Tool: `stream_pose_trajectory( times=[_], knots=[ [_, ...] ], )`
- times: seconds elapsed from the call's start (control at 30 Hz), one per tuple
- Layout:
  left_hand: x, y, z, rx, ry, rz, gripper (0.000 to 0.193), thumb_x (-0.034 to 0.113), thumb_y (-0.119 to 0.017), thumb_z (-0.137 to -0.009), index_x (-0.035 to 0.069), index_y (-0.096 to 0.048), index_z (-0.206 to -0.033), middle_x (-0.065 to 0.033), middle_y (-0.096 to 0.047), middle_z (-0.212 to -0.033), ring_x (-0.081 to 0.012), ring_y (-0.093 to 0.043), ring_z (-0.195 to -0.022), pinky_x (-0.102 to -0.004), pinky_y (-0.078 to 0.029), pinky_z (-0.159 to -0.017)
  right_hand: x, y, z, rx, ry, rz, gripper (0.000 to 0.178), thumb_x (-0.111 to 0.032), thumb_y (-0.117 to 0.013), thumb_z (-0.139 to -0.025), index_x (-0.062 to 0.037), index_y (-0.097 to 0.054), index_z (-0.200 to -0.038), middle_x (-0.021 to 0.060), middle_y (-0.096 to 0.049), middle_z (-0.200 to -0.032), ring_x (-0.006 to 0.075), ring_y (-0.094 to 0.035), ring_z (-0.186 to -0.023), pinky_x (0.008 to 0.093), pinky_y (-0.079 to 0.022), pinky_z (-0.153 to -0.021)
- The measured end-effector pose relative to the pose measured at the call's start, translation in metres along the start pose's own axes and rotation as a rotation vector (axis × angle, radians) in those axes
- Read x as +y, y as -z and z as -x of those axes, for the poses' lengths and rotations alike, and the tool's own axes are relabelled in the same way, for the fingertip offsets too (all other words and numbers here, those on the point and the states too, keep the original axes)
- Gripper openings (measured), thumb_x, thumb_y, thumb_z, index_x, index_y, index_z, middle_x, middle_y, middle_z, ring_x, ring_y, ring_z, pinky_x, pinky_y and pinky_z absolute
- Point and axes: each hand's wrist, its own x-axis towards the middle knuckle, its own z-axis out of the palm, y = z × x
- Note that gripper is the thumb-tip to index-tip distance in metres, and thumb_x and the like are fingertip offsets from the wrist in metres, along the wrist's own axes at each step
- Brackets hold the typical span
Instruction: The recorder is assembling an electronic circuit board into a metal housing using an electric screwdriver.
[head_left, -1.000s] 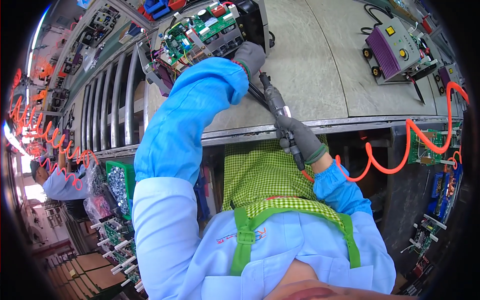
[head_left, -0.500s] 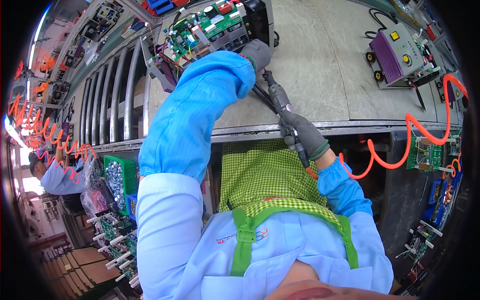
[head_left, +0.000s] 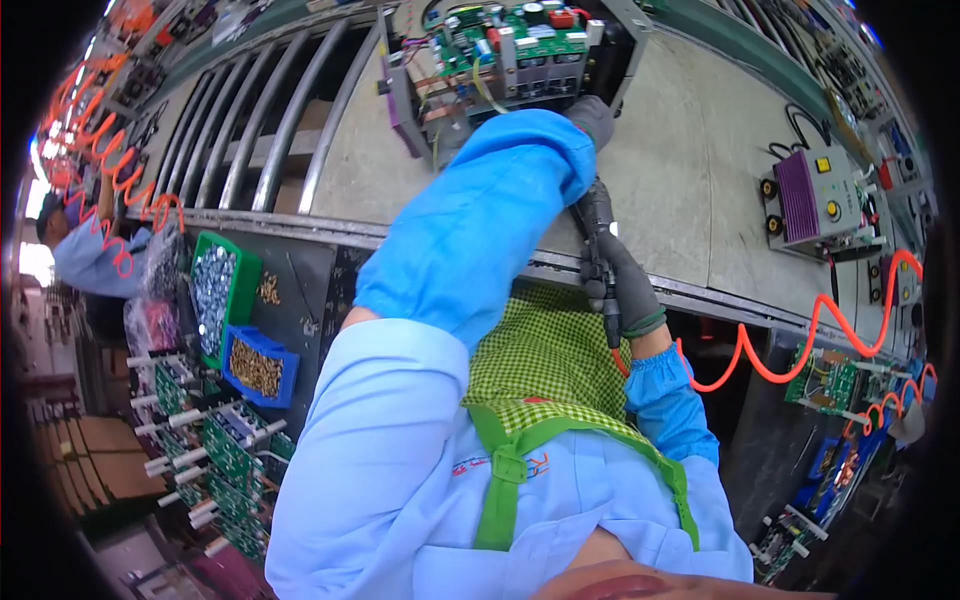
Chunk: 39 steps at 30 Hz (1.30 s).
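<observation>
My right hand (head_left: 632, 288), in a grey glove, is wrapped around a dark air screwdriver (head_left: 601, 222) with an orange coiled hose at its lower end. The driver points away from me, its tip close under my left hand. My left hand (head_left: 592, 122), also grey-gloved, rests at the near right corner of an opened machine (head_left: 545, 72) with green circuit boards and a black end panel. Its fingers look curled; the blue sleeve and the glove hide what they hold. A dark cable runs beside the driver.
Metal rollers (head_left: 285, 125) lie left of the machine. A purple and grey machine (head_left: 808, 202) stands at the right on the bench. Green (head_left: 247, 300) and blue (head_left: 285, 365) bins of small metal parts sit at my left, above several circuit boards (head_left: 225, 450). An orange coiled hose (head_left: 770, 370) crosses on the right.
The whole view has turned, so bench and machine sit farther right and the left-hand bins show more. The driver stands steeper, its tip closer to my left hand. Both hands stay near the machine.
</observation>
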Motion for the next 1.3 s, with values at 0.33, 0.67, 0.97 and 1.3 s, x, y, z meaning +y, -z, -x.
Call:
stream_pose_trajectory(
  times=[0.33, 0.67, 0.97, 1.3],
  knots=[
    [-0.025, 0.156, 0.201, 0.008, -0.532, -0.222, 0.007, 0.011, -0.057, -0.077, 0.011, -0.062, -0.082, -0.0065, -0.062, -0.086, -0.0247, -0.064, -0.076, -0.0393, -0.052, -0.061, 0.022, 0.012, 0.094, 0.048, 0.132, 0.29, 0.033, -0.027, -0.057, -0.081, -0.0062, -0.049, -0.104, -0.0014, -0.045, -0.066, 0.0063, -0.041, -0.045, 0.0204, -0.029, -0.036],
    [-0.244, 0.318, 0.386, -0.482, 0.268, -0.409, 0.016, 0.014, -0.058, -0.076, 0.006, -0.063, -0.09, -0.0177, -0.064, -0.086, -0.0361, -0.061, -0.085, -0.0442, -0.048, -0.074, 0.049, -0.008, 0.1, -0.271, 0.026, 0.282, 0.05, -0.024, -0.068, -0.069, -0.0022, -0.047, -0.109, 0.0032, -0.049, -0.076, 0.0088, -0.043, -0.046, 0.0224, -0.035, -0.038],
    [-0.282, 0.306, 0.432, -0.391, 0.385, -0.369, 0.024, 0.012, -0.06, -0.077, 0.009, -0.062, -0.101, -0.0158, -0.064, -0.094, -0.0346, -0.061, -0.092, -0.0439, -0.048, -0.08, 0.058, -0.044, 0.094, -0.219, 0.017, 0.363, 0.037, -0.018, -0.063, -0.072, -0.0033, -0.049, -0.103, 0.0006, -0.046, -0.071, 0.0084, -0.042, -0.048, 0.0226, -0.033, -0.041],
    [-0.28, 0.289, 0.439, -0.403, 0.309, -0.391, 0.015, 0.011, -0.06, -0.076, 0.006, -0.063, -0.09, -0.0159, -0.063, -0.089, -0.0342, -0.061, -0.089, -0.044, -0.047, -0.079, 0.062, -0.047, 0.095, -0.202, -0.018, 0.351, 0.036, -0.018, -0.063, -0.072, -0.0033, -0.05, -0.103, 0.0003, -0.046, -0.071, 0.0088, -0.043, -0.048, 0.0228, -0.035, -0.042]
  ],
)
